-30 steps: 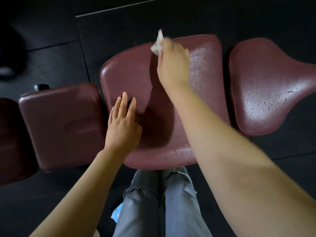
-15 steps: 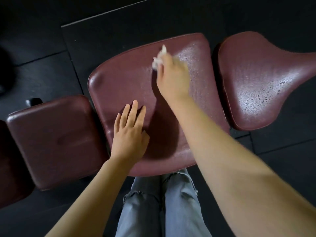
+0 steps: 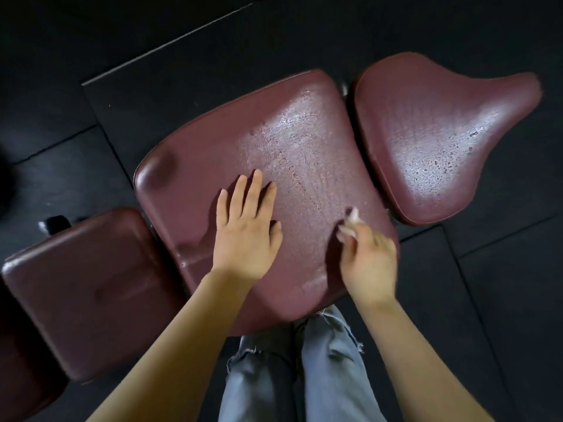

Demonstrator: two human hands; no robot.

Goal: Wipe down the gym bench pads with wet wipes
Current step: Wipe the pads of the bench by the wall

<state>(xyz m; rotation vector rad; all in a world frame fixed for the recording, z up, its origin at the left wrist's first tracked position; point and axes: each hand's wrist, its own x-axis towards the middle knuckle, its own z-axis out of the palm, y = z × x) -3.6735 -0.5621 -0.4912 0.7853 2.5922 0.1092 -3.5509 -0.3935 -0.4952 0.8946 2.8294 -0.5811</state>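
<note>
Three maroon bench pads lie in a row. The wide middle pad (image 3: 292,141) glistens with wet streaks on its right half. My left hand (image 3: 246,236) lies flat on it with fingers straight. My right hand (image 3: 370,260) grips a crumpled white wet wipe (image 3: 350,222) and holds it against the pad near its near right edge; the hand is blurred. The tapered right pad (image 3: 432,138) is speckled with droplets. The square left pad (image 3: 85,293) looks dull and dry.
Black rubber floor tiles (image 3: 502,300) surround the bench. My legs in pale torn jeans (image 3: 304,376) stand against the near edge of the middle pad. A dark knob (image 3: 54,223) sticks out behind the left pad.
My right hand has dragged the wipe from the far edge of the middle pad down to its near right side, leaving wet streaks. The left hand stays flat on the pad.
</note>
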